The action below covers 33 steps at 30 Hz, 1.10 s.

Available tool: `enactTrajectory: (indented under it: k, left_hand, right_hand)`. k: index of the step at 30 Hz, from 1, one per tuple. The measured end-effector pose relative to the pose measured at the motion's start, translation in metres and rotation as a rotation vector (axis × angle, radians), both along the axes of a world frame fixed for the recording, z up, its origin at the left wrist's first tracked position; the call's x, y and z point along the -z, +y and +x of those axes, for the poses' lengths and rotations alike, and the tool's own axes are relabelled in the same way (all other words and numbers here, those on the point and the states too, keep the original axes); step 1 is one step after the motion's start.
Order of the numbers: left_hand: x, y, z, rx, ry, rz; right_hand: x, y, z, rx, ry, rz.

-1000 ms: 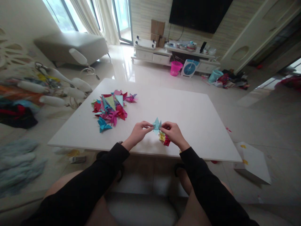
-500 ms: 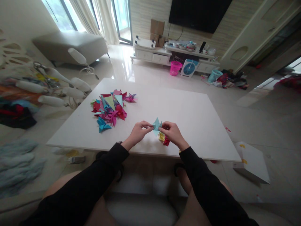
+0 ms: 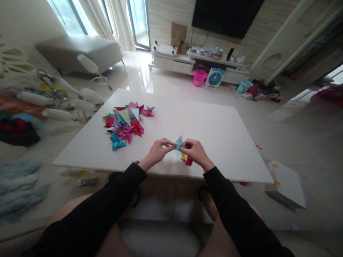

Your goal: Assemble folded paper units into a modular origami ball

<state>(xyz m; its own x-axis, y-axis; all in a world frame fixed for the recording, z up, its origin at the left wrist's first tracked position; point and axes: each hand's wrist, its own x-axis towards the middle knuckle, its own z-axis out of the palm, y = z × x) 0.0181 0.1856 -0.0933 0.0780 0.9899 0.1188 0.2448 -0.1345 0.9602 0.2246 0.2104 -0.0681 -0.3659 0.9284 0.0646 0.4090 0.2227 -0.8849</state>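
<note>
Above the near part of the white table (image 3: 209, 125), both hands pinch one light-blue origami paper (image 3: 178, 142) with pointed flaps sticking up and down. My left hand (image 3: 158, 151) grips its left side between thumb and fingers. My right hand (image 3: 197, 151) pinches its right side, and those fingertips hide part of the folds. Just below the paper, beside my right hand, lie a small yellow folded paper (image 3: 183, 156) and a red folded paper (image 3: 189, 162). Left of my hands is a heap of folded paper cranes (image 3: 124, 121) in pink, red, blue and green.
A white box (image 3: 285, 184) stands on the floor right of the table. A lamp with white shades (image 3: 87, 64) rises at the left. Beyond the table are a pink basket (image 3: 199, 77), a blue fan (image 3: 215, 77) and a low cabinet (image 3: 171, 64).
The light-blue paper has tilted and its flaps have spread, one reaching lower. My right thumb has moved slightly left toward its middle. Both hands keep their hold.
</note>
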Motion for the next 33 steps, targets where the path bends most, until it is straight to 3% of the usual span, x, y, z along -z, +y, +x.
enactTrajectory:
  k: [16, 21, 25, 29, 33]
  left_hand:
    - [-0.006, -0.001, 0.002, -0.018, -0.006, -0.098]
    - [-0.007, 0.0, 0.002, -0.04, -0.058, -0.148]
    - [-0.007, 0.002, 0.003, -0.041, -0.101, -0.193]
    - [-0.012, 0.003, 0.004, -0.05, -0.118, -0.208]
    - [-0.019, 0.002, 0.005, -0.061, -0.144, -0.226]
  right_hand:
    - [0.002, 0.001, 0.001, 0.02, -0.012, 0.007]
    - [0.0, 0.008, 0.013, 0.087, -0.086, 0.122]
    - [0.001, 0.025, 0.055, 0.237, -0.159, 0.218]
    - [0.015, 0.035, 0.13, 0.486, -0.278, 0.202]
    - [0.037, 0.026, 0.208, 0.65, -0.437, 0.134]
